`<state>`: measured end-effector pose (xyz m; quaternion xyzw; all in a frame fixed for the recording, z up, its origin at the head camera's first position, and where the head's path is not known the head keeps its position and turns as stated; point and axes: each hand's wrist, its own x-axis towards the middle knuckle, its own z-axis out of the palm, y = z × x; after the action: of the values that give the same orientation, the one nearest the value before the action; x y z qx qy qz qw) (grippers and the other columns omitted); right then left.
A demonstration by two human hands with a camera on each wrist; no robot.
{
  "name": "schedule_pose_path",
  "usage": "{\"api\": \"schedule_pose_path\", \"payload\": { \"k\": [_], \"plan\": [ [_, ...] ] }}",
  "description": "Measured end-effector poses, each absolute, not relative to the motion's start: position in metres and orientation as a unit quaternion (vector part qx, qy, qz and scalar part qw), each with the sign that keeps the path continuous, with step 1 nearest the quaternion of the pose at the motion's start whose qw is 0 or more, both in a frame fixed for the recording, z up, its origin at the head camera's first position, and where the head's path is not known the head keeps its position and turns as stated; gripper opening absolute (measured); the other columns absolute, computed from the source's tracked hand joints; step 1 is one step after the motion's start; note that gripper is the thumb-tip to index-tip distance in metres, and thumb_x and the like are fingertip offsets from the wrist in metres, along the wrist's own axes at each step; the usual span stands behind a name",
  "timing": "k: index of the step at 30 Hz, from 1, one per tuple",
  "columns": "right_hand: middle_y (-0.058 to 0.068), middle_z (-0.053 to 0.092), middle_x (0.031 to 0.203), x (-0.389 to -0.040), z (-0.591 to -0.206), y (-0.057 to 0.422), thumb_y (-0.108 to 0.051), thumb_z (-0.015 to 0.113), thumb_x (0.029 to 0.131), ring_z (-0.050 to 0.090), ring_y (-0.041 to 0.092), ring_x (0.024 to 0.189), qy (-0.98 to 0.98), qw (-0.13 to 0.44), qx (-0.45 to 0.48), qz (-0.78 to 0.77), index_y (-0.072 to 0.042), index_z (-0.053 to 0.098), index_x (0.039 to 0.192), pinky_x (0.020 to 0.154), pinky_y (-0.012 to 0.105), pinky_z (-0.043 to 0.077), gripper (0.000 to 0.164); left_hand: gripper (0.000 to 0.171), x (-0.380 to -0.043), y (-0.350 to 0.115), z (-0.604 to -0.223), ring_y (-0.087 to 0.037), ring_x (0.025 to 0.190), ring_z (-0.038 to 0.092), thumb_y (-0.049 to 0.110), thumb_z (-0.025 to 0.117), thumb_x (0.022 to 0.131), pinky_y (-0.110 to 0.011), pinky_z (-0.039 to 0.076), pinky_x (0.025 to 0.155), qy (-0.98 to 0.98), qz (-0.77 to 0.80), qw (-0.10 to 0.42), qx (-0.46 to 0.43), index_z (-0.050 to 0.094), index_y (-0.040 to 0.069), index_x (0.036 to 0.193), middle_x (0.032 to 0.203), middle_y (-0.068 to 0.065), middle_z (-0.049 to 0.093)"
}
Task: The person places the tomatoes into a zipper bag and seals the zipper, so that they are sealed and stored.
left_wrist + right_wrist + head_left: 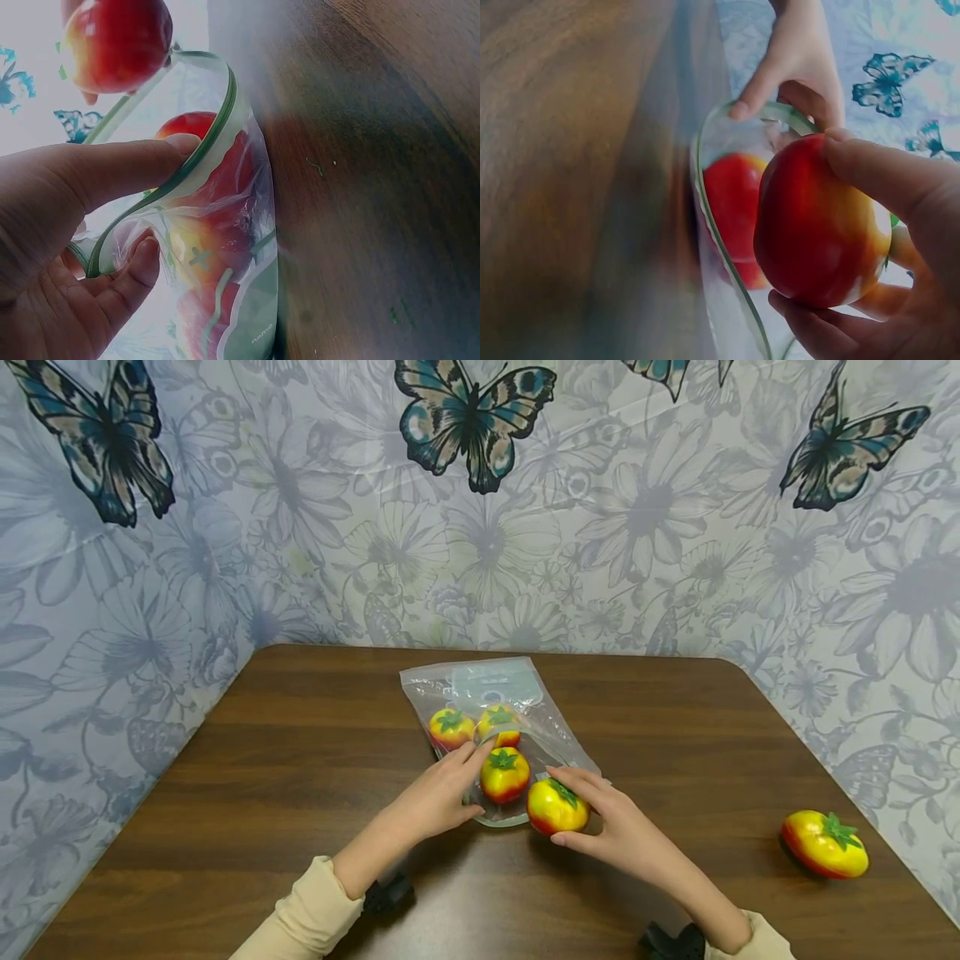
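Observation:
A clear zip bag (551, 727) with a green-edged mouth lies on the table, holding three red-and-yellow tomato-like fruits with green leafy tops; one fruit (505, 775) sits near the mouth. My left hand (442, 797) grips the mouth's left side. In the left wrist view its thumb lies on the green zip edge (225, 105), fingers at the opposite part of the rim. My right hand (618, 827) holds another such fruit (557, 807) between thumb and fingers, right at the mouth's right side. Up close, that held fruit (817, 225) overlaps the open mouth in the right wrist view.
One more fruit of the same kind (825, 843) lies at the table's right side. The brown wooden table (300, 735) ends at the back against a cloth (315, 527) printed with flowers and butterflies.

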<state>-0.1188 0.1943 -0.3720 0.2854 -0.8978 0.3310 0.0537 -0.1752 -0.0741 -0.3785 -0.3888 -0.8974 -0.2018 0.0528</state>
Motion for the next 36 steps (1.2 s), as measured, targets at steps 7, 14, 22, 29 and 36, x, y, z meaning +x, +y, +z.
{"api": "schedule_pose_path", "payload": {
  "k": [7, 14, 22, 29, 36],
  "plan": [
    [0.005, 0.046, 0.134, -0.126, -0.379, 0.185, -0.041, 0.073, 0.078, 0.05, 0.027, 0.115, -0.902, 0.051, 0.282, 0.324, -0.02, 0.044, 0.14, 0.089, 0.048, 0.044, 0.072, 0.092, -0.175, -0.073, -0.381, -0.03, 0.116, 0.048, 0.015, 0.085, 0.069, -0.037, 0.043, 0.093, -0.899, -0.198, 0.048, -0.388, 0.032, 0.001, 0.143, 0.124, -0.015, 0.047],
    [0.006, 0.047, 0.132, -0.128, -0.386, 0.185, -0.037, 0.076, 0.077, 0.052, 0.026, 0.113, -0.909, 0.058, 0.274, 0.308, -0.018, 0.045, 0.14, 0.088, 0.047, 0.045, 0.073, 0.093, -0.176, -0.073, -0.381, -0.036, 0.12, 0.044, 0.015, 0.084, 0.07, -0.041, 0.041, 0.094, -0.897, -0.202, 0.04, -0.39, 0.029, 0.001, 0.144, 0.133, -0.022, 0.042],
    [0.008, 0.05, 0.128, -0.132, -0.395, 0.183, -0.038, 0.077, 0.077, 0.053, 0.029, 0.11, -0.922, 0.061, 0.26, 0.28, -0.011, 0.047, 0.137, 0.086, 0.049, 0.046, 0.073, 0.09, -0.177, -0.072, -0.381, -0.025, 0.108, 0.051, 0.015, 0.085, 0.068, -0.035, 0.044, 0.091, -0.896, -0.192, 0.056, -0.397, 0.034, 0.002, 0.141, 0.12, -0.012, 0.049],
    [0.015, 0.048, 0.133, -0.133, -0.4, 0.181, -0.035, 0.077, 0.077, 0.051, 0.034, 0.114, -0.934, 0.043, 0.24, 0.26, -0.007, 0.045, 0.139, 0.088, 0.052, 0.043, 0.075, 0.089, -0.177, -0.071, -0.381, -0.022, 0.101, 0.052, 0.016, 0.085, 0.068, -0.032, 0.046, 0.087, -0.894, -0.194, 0.061, -0.4, 0.036, 0.001, 0.14, 0.112, -0.009, 0.049],
    [0.019, 0.043, 0.138, -0.133, -0.399, 0.178, -0.044, 0.072, 0.079, 0.051, 0.037, 0.114, -0.949, 0.057, 0.228, 0.209, -0.006, 0.04, 0.142, 0.084, 0.053, 0.045, 0.081, 0.088, -0.176, -0.07, -0.381, -0.021, 0.091, 0.051, 0.015, 0.084, 0.07, -0.031, 0.047, 0.082, -0.896, -0.197, 0.049, -0.394, 0.034, 0.0, 0.141, 0.109, -0.009, 0.048]
  ]
}}
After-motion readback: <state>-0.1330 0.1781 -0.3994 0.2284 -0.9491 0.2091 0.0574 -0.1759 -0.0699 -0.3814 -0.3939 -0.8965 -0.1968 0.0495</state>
